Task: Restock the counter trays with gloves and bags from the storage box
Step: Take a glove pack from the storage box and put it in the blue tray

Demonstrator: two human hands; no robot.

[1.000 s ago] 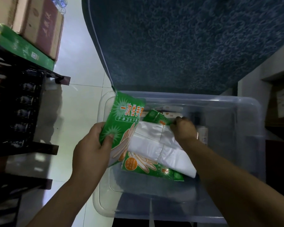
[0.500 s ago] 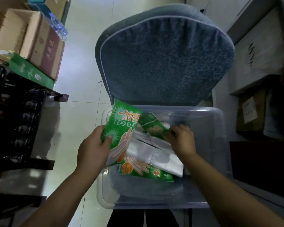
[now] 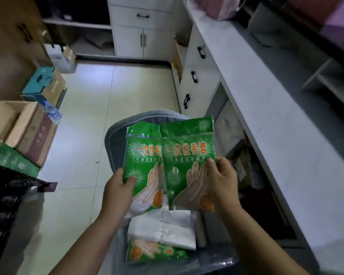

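- Two green glove packets are up out of the storage box (image 3: pixel 216 262), one in each hand, held side by side above it with their printed faces toward the wearer.
- Head view: the left hand (image 3: pixel 117 192) is closed on the left glove packet (image 3: pixel 142 165), thumb pressed on its front near the lower left corner.
- Head view: the right hand (image 3: pixel 223 181) pinches the right glove packet (image 3: pixel 187 163) along its right edge; this packet overlaps the other's right side.
- Head view: below the hands, the box holds a folded stack of white bags (image 3: pixel 163 229) and a third glove packet (image 3: pixel 153 253) lying flat beneath them, so stock remains to be taken.
- Head view: the surface (image 3: pixel 266 108) runs along the right, well apart from the hands. I cannot make out any trays on it from here; the far end is blurred.
- My reading: the task is at an early stage. Gloves are picked, nothing has reached the surface, and the bags are untouched. Carrying the packets over and returning for the bags is left.
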